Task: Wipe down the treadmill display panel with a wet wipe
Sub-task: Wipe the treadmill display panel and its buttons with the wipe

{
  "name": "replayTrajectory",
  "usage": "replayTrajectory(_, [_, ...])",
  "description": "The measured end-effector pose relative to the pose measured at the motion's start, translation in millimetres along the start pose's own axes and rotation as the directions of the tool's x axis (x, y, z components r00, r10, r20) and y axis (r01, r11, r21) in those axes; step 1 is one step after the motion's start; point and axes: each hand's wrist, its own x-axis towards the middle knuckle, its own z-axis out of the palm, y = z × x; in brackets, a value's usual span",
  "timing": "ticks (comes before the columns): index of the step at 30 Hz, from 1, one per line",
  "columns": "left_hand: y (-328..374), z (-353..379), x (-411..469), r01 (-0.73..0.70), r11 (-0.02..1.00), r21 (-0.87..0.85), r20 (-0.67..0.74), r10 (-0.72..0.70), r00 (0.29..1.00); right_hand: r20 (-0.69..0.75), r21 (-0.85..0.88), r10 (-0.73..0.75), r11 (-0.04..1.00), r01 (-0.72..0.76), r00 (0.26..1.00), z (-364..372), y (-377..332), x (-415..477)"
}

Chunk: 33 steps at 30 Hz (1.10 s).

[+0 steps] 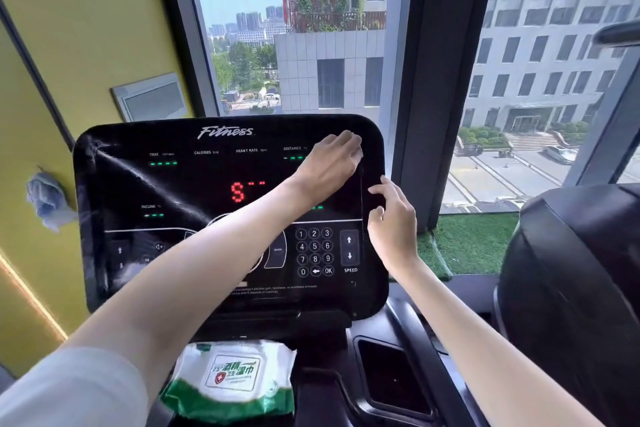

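The black treadmill display panel (207,184) fills the middle, lit with red and green digits, and a wrinkled clear film lies over its face. My left hand (329,163) reaches across to the panel's upper right corner and rests there with bent fingers; no wipe shows under it. My right hand (391,215) is at the panel's right edge, index finger and thumb spread apart, the index tip touching the edge. A green and white pack of wet wipes (230,381) lies on the console ledge below the panel.
A blue cloth (48,199) hangs on the yellow wall at the left. A dark recessed tray (388,374) sits right of the wipes pack. Another black machine (571,270) stands at the right. Large windows rise behind the panel.
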Motion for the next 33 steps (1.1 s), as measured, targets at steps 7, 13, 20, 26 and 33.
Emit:
replayTrajectory(7, [21.2, 14.9, -28.5, -0.204, 0.972, 0.117, 0.195, 0.179, 0.964, 0.004, -0.005, 0.018, 1.0, -0.018, 1.0, 2.5, 6.3, -12.9])
replayTrajectory(13, [39.9, 13.0, -47.1, -0.349, 0.926, 0.142, 0.185, 0.322, 0.929, 0.001, -0.054, 0.042, 0.998, -0.042, 0.999, 0.7, 9.7, -37.1])
replayTrajectory(20, [68.7, 8.6, -72.7, -0.444, 0.888, 0.117, 0.212, 0.415, 0.885, 0.029, -0.097, 0.103, 0.99, -0.1, 0.994, 3.8, 19.1, -67.6])
replayTrajectory(26, [82.5, 4.5, -85.7, -0.519, 0.848, 0.112, 0.255, 0.48, 0.839, 0.075, -0.137, 0.166, 0.978, -0.155, 0.983, 6.7, 24.0, -92.3])
replayTrajectory(33, [113.8, 10.4, -115.1, -0.605, 0.794, 0.057, 0.346, 0.553, 0.758, 0.102, -0.169, 0.208, 0.967, -0.189, 0.973, 2.5, 33.1, -111.9])
